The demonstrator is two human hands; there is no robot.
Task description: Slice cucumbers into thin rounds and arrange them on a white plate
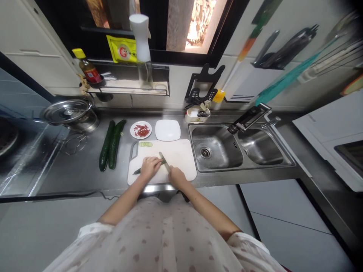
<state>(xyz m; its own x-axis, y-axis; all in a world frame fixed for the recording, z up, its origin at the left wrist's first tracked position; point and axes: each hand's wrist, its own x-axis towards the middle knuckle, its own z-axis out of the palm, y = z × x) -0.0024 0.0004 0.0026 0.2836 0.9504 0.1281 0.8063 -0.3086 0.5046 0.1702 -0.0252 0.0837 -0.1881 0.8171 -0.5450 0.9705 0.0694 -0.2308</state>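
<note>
A white cutting board (181, 155) lies on the steel counter in front of me. My left hand (149, 167) is curled over a cucumber (137, 171) lying on the board, pressing it down. My right hand (176, 176) grips the handle of a knife (163, 161), whose blade angles up toward the left hand's fingers. Several cut cucumber slices (145, 144) sit in a row at the board's far left corner.
Two whole cucumbers (111, 144) lie left of the board. Behind it are a small plate of red pieces (141, 130) and a bare white plate (167, 130). A double sink (218, 151) is at the right, a lidded pot (70, 113) at the left.
</note>
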